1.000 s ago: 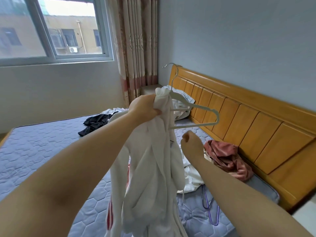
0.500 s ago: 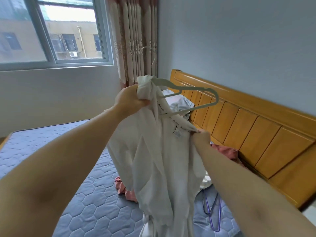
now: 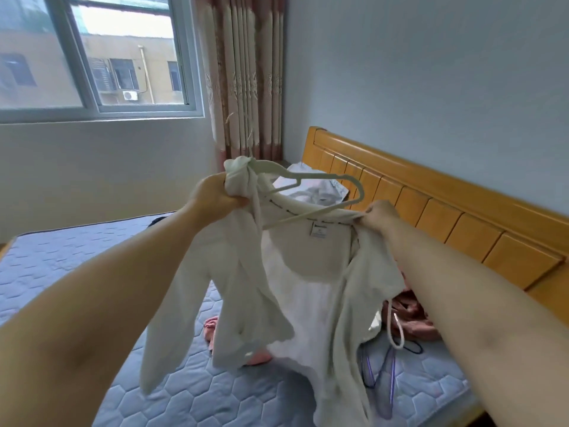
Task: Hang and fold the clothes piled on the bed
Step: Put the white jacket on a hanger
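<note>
Head view: we see the left hand (image 3: 215, 195) gripping a bunched shoulder of the white garment (image 3: 295, 291) together with one end of the white hanger (image 3: 320, 192), fingers curled tight around both. The right hand (image 3: 380, 215) pinches the collar on the other side, pulling it toward the hanger's free end. The garment hangs open between the hands above the blue quilted mattress (image 3: 77, 260), its label facing us. Pink clothes (image 3: 412, 315) lie near the wooden headboard (image 3: 462, 211), and purple hangers (image 3: 392, 383) lie on the mattress below.
</note>
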`<state>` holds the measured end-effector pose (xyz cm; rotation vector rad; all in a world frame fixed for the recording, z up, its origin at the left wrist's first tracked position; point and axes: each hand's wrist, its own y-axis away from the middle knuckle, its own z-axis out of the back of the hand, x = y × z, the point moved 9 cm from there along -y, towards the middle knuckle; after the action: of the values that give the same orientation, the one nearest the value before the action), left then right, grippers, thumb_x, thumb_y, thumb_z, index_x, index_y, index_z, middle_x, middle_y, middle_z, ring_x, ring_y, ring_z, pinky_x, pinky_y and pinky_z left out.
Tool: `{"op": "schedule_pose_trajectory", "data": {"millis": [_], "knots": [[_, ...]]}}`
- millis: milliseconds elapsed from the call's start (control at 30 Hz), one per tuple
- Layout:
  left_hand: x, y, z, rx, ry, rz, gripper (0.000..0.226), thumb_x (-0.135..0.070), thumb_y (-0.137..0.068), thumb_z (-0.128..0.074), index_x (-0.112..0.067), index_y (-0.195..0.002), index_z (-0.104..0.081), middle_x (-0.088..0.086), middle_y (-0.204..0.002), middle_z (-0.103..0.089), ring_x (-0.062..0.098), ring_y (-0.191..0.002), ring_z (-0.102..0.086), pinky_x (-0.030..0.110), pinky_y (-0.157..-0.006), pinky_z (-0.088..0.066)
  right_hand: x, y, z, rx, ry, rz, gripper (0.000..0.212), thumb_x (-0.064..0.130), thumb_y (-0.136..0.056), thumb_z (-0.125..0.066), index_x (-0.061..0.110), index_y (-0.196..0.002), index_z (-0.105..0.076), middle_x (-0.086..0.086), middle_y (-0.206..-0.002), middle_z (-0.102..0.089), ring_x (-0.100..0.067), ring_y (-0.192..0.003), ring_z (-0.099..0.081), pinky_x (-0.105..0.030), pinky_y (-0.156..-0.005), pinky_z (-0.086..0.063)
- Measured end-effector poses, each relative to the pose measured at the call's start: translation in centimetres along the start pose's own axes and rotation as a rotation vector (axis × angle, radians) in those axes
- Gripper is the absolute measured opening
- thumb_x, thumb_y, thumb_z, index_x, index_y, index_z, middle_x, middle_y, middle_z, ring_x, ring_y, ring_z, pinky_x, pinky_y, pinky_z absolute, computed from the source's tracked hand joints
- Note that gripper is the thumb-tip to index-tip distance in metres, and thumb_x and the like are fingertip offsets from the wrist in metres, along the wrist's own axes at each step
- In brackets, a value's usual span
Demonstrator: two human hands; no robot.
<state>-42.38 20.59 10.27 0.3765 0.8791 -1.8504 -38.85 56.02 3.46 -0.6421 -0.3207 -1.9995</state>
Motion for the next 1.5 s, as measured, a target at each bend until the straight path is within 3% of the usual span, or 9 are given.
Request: {"op": "schedule_pose_trajectory", "data": {"millis": [67,167,400,567,733,933,1133,1367,1500], "knots": [[0.4,0.4,-0.6,0.053,-0.025,-0.007,0.067,-0.059,-0.051,-0.059,-0.016,-0.101,-0.069,-0.002,-0.088,-0.065,0.022,-0.086,-0.060,0.032,-0.076,-0.044,-1.4,0.6,-1.6,0.141,0.165,-0.003,0.011,0.006,-0.083,-0.062,0.002,-0.090,-0.070,-0.015,-0.093,-0.066,-0.027,-0.090,-0.062,-0.038,-0.076,-0.053],[0.5,0.8,-1.5,0.083,-0.046,-0.031,0.073,-0.063,-0.046,-0.050,-0.017,-0.099,-0.070,-0.003,-0.088,-0.067,0.020,-0.085,-0.060,0.031,-0.076,-0.044,-3.1,1.4,-2.8,0.151,0.294,-0.022,0.015,0.006,-0.087,-0.054,0.006,-0.072,-0.055,-0.008,-0.076,-0.054,-0.020,-0.065,-0.050,-0.029,-0.053,-0.039],[1.0,1.7,-4.1,0.283,0.133,0.080,0.028,-0.036,-0.053,-0.081,-0.031,-0.073,-0.063,-0.007,-0.074,-0.062,0.015,-0.075,-0.057,0.024,-0.065,-0.045,-7.7,2.5,-2.0,-0.081,0.377,-0.162,0.009,0.018,-0.090,-0.053,0.011,-0.091,-0.059,-0.010,-0.104,-0.057,-0.028,-0.097,-0.056,-0.036,-0.077,-0.046],[0.4,2.5,-6.7,0.423,0.113,0.080,0.023,-0.014,-0.071,-0.083,-0.019,-0.075,-0.061,-0.008,-0.069,-0.057,0.009,-0.066,-0.053,0.009,-0.052,-0.040,-10.7,2.3,-3.5,-0.059,0.101,-0.235,0.025,0.004,-0.087,-0.047,0.010,-0.064,-0.043,-0.005,-0.061,-0.042,-0.020,-0.052,-0.036,-0.027,-0.048,-0.029],[1.2,2.9,-8.5,0.501,-0.081,0.008,0.026,-0.014,-0.068,-0.084,-0.023,-0.078,-0.062,-0.002,-0.083,-0.062,0.016,-0.084,-0.056,0.025,-0.072,-0.042,-11.1,1.9,-3.2,0.052,-0.018,-0.270,0.013,0.005,-0.089,-0.047,0.002,-0.089,-0.059,-0.014,-0.085,-0.057,-0.025,-0.068,-0.048,-0.029,-0.057,-0.037],[0.4,3.6,-10.3,0.439,-0.400,-0.086,0.024,-0.031,-0.074,-0.076,-0.023,-0.085,-0.057,-0.006,-0.084,-0.055,0.018,-0.083,-0.051,0.027,-0.067,-0.032,-8.2,1.6,-2.2,0.045,-0.104,-0.217,0.015,0.008,-0.092,-0.040,0.003,-0.090,-0.054,-0.015,-0.091,-0.056,-0.026,-0.073,-0.049,-0.034,-0.065,-0.039],[0.6,2.2,-9.9,0.266,-0.570,-0.101,0.030,-0.039,-0.080,-0.064,-0.019,-0.102,-0.058,0.001,-0.106,-0.064,0.027,-0.101,-0.059,0.034,-0.077,-0.048,-4.1,1.7,0.3,-0.117,-0.185,-0.083,0.021,0.001,-0.084,-0.041,0.000,-0.093,-0.060,-0.020,-0.091,-0.058,-0.033,-0.086,-0.056,-0.039,-0.075,-0.047],[0.4,1.1,-8.7,0.296,-0.308,-0.090,0.034,-0.036,-0.074,-0.073,-0.021,-0.103,-0.063,-0.004,-0.098,-0.064,0.021,-0.095,-0.057,0.033,-0.084,-0.045,4.8,2.2,3.4,-0.147,-0.362,0.272,0.018,-0.003,-0.081,-0.040,0.001,-0.075,-0.056,-0.009,-0.076,-0.054,-0.021,-0.075,-0.048,-0.033,-0.064,-0.042],[-0.2,0.9,-7.6,0.177,-0.119,0.006,0.023,-0.028,-0.070,-0.078,-0.018,-0.086,-0.064,-0.001,-0.083,-0.063,0.023,-0.083,-0.056,0.033,-0.075,-0.046,8.8,3.8,2.8,-0.073,-0.434,0.425,0.012,0.000,-0.087,-0.053,0.007,-0.082,-0.061,0.002,-0.071,-0.055,-0.005,-0.065,-0.049,-0.011,-0.058,-0.039]]}}
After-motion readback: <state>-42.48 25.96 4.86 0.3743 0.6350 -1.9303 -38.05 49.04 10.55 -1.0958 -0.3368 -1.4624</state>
